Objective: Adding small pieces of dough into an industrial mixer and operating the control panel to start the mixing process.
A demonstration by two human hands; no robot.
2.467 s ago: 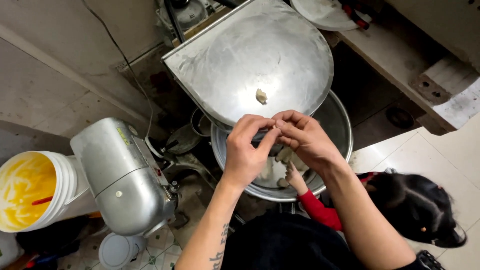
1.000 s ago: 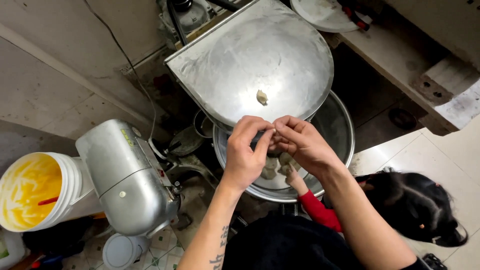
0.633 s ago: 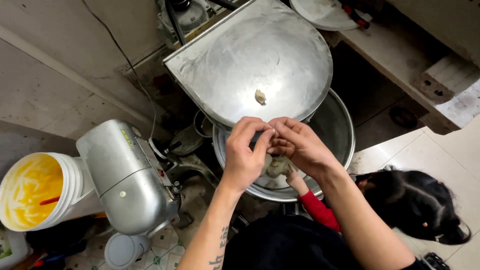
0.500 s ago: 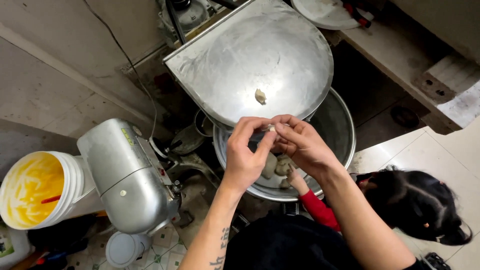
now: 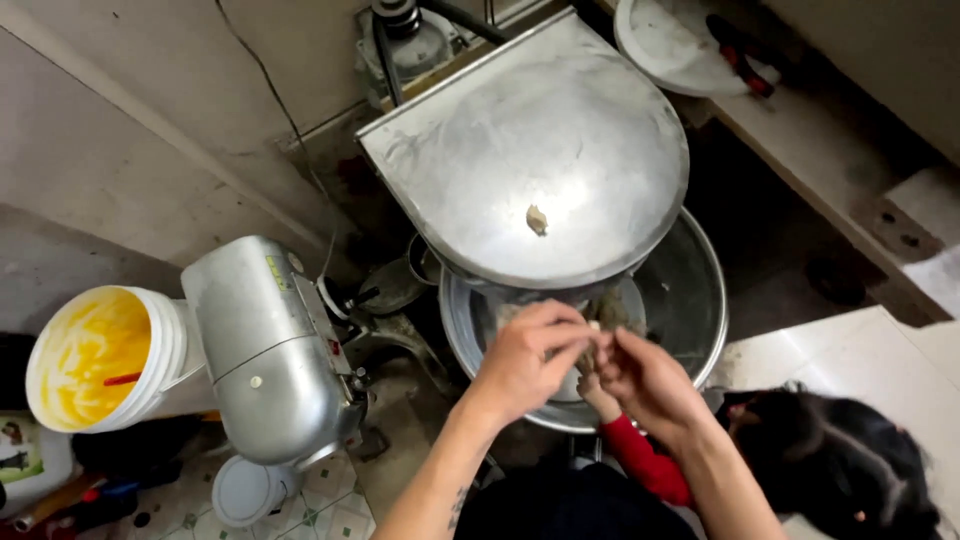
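A single head-worn camera looks almost straight down from standing height. Both hands (image 5: pixel 585 365) sit close under it, low in the centre. Far in the frame lies the metal lid (image 5: pixel 530 150), with the mixer (image 5: pixel 265 350) and bucket (image 5: pixel 100 355) at left on the floor.

white bucket (image 5: pixel 160 345): near left, round, inside smeared yellow-orange | small sticker (image 5: pixel 277 272): yellow-green rectangle on top of the grey mixer housing, left of centre | package (image 5: pixel 25 455): near-left edge, white with a green printed label, possibly a jug, mostly cut off
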